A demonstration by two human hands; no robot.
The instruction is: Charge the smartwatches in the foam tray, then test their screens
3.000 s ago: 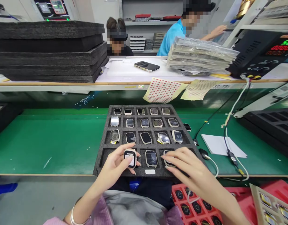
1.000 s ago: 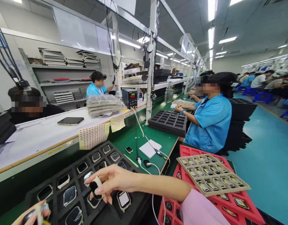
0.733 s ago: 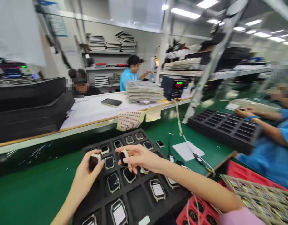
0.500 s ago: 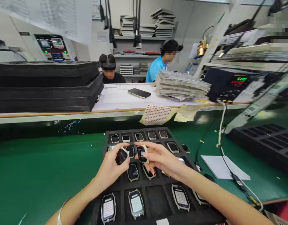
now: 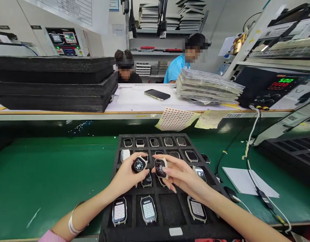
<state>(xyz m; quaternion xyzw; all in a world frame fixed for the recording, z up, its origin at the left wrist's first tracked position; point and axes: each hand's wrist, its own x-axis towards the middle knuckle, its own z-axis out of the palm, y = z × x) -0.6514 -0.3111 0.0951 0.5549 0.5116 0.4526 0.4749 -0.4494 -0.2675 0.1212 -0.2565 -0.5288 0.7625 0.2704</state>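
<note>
Left fingers (image 5: pixel 142 174): closed, smartwatch (image 5: pixel 139 164) between them | right fingers (image 5: pixel 173 173): pinching second smartwatch (image 5: pixel 159 166)

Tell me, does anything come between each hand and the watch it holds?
Nothing visible does: the left hand holds one watch directly, bare-handed, and the right hand holds another watch the same way.

We see a pink sleeve (image 5: pixel 52 236) on the left arm, only its end showing at the bottom edge, and beyond it a shiny, rounded silver bangle (image 5: pixel 72 221) around the bare forearm. Our left hand (image 5: pixel 131 171) and right hand (image 5: pixel 181 172) are bare too, with long, slender fingers, and the right forearm is slim and uncovered.
</note>
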